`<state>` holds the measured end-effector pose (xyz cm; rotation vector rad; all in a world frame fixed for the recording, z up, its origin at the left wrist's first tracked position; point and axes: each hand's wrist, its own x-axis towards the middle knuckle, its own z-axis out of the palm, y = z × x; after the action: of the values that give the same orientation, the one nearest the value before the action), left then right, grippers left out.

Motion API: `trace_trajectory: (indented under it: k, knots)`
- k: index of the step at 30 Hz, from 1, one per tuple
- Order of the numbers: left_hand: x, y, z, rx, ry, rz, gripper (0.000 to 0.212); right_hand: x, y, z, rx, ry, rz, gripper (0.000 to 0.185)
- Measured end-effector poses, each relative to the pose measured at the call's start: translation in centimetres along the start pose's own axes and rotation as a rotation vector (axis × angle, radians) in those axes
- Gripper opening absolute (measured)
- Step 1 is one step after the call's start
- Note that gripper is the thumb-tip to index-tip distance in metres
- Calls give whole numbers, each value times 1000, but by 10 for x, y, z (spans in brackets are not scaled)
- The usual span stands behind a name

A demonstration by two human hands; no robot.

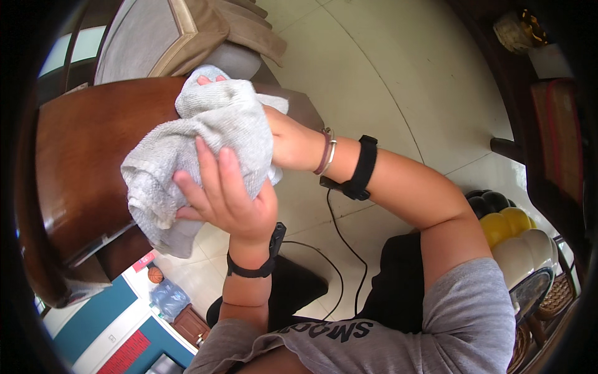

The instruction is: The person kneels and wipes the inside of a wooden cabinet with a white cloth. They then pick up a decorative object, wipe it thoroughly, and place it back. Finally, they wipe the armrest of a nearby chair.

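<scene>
A light grey towelling cloth (pixel 224 112) is bunched up over the end of a polished brown wooden surface (pixel 88 140). My right hand (pixel 294 140) grips it from the right; most of the fingers are hidden in the folds, and fingertips show at the far end. My left hand (pixel 229 191) lies against the near side of the cloth, fingers spread and resting on the fabric. One loose corner of the cloth hangs down below my left hand.
Grey and tan cushions (pixel 187 42) stand beyond the wooden surface. A black cable (pixel 357 262) trails across the tiled floor (pixel 373 93) near my legs. Rounded black, yellow and cream objects (pixel 509 224) stand to the right, beside dark wooden furniture (pixel 537 187). A basketball (pixel 155 275) lies farther off.
</scene>
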<state>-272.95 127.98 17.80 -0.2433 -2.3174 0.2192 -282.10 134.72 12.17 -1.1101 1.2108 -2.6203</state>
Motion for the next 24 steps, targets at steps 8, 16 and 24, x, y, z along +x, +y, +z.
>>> trace_trajectory:
  k: [8, 16, 24]
  knots:
    - [5, 24, 25, 133, -389, 97, 60, -5, 34, -23, -122, 29, -17, 39]
    - [-14, 25, 41, -61, -529, 147, 61, -49, 76, -37, -22, 147, 188, 38]
    - [-63, 58, 103, 165, -865, 232, 64, -121, 153, -98, -36, 114, 810, 39]
